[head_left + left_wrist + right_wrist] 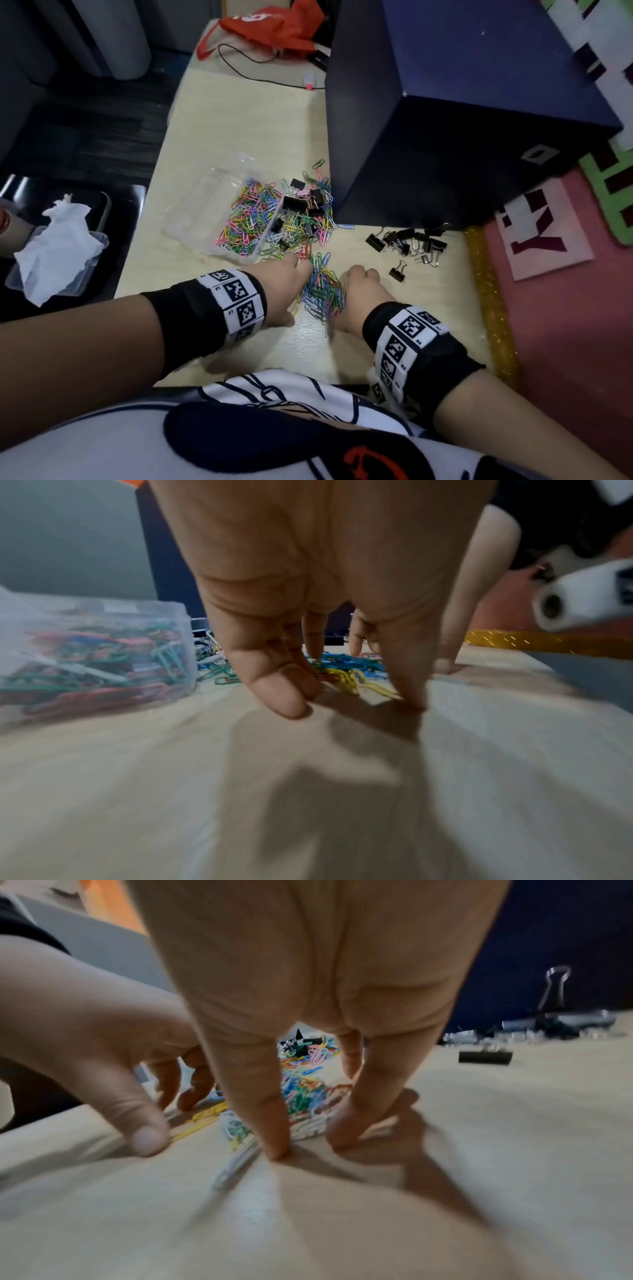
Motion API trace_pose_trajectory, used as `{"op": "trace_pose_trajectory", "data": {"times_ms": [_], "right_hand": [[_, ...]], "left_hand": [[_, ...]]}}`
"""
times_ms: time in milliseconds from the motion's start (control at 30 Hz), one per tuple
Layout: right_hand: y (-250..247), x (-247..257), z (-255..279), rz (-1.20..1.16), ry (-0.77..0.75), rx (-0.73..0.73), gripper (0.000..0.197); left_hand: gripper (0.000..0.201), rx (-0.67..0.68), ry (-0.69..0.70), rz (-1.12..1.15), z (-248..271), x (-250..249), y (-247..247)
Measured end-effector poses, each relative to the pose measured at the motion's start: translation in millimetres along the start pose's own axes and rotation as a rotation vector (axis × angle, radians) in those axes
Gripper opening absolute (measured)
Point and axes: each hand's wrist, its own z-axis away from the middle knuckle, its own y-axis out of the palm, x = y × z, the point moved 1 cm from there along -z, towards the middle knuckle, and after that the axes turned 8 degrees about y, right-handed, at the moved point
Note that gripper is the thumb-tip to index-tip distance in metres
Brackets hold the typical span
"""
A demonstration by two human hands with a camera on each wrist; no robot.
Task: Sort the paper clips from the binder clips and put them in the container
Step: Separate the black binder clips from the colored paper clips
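A loose pile of coloured paper clips (323, 291) lies on the pale table between my two hands. My left hand (294, 277) (342, 693) claws over its left side, thumb and fingertips down on the table among yellow clips (349, 680). My right hand (356, 281) (308, 1139) curls round the right side in the same way. The clear plastic container (202, 192) (181, 642) just beyond the left hand holds many paper clips. Beside it lies a mixed heap of paper clips and black binder clips (308, 212). A separate group of binder clips (411, 243) (486, 1057) sits to the right.
A big dark blue box (462, 120) stands at the back right, close behind the heaps. A gold glitter strip (489, 301) and a pink mat (565, 308) border the table's right edge. Left of the table is a tray with white tissue (54, 246). A red bag (274, 24) lies far back.
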Motion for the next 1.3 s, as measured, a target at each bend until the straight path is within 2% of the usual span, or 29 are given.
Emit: {"op": "trace_pose_trajectory", "data": {"times_ms": [67,200,267,333,433,600,700,800,900,967,1133,1233,1300], "right_hand": [[1,5,-3,-0.058,-0.045,-0.035,0.071],[2,14,-6,-0.035,-0.244,-0.051,0.092],[6,18,-7,0.022,-0.303,-0.07,0.08],[8,22,-7,0.037,-0.337,-0.123,0.055],[5,25,-8,0.026,-0.33,-0.161,0.033],[-6,24,-16,-0.005,-0.256,-0.129,0.036],[-18,26,-20,0.055,-0.218,-0.089,0.036],[-34,31,-19,0.105,-0.212,-0.078,0.03],[-54,42,-14,0.096,-0.22,-0.1,0.019],[-66,55,-12,0.056,-0.235,-0.094,0.014],[-80,102,-19,-0.089,-0.34,-0.091,0.015],[-76,128,-26,-0.188,-0.36,-0.091,0.017],[-74,137,-28,-0.274,-0.356,-0.091,0.027]], "left_hand": [[0.062,-0.031,-0.022,0.023,-4,0,-4],[0.05,-0.038,-0.081,0.004,-8,3,-9],[0.041,-0.056,-0.086,-0.016,-7,4,-10],[0.031,-0.058,-0.093,-0.058,-6,5,-11],[0.032,-0.025,-0.087,-0.082,-2,4,-15],[0.025,-0.053,-0.007,-0.103,2,8,-20],[0.017,-0.128,0.018,-0.088,2,13,-23],[0.021,-0.256,0.023,0.005,6,24,-31],[0.022,-0.386,-0.027,0.098,16,46,-44],[0.02,-0.419,-0.094,0.129,24,65,-53],[0.02,-0.333,-0.242,0.171,40,97,-62],[0.025,-0.329,-0.264,0.239,45,104,-59],[0.026,-0.336,-0.27,0.26,47,106,-58]]}}
